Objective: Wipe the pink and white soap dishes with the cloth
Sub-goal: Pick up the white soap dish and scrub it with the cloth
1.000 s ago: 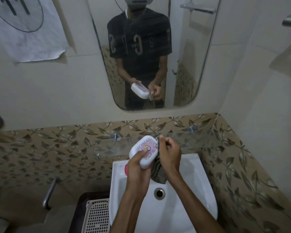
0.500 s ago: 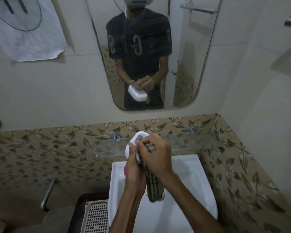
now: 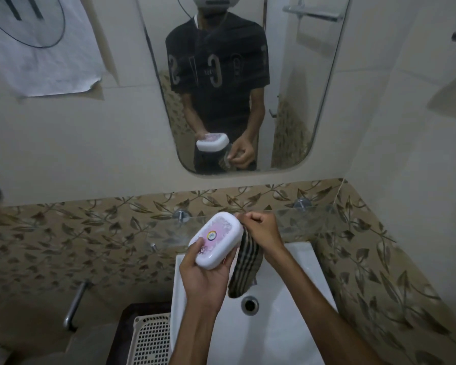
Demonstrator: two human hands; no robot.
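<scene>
Over the white basin (image 3: 295, 262), the left hand (image 3: 206, 275) grips the closed white soap dish (image 3: 216, 239) by its near end; the right hand (image 3: 261, 230) clenches the striped cloth (image 3: 245, 267) against its right side. Light, rigid, probably slick plastic: best held by the long edges.

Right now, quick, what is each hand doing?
Left hand: closed around the white oval plastic soap dish with the pink patterned lid.
Right hand: closed on the dark striped cloth hanging over the white sink.
</scene>
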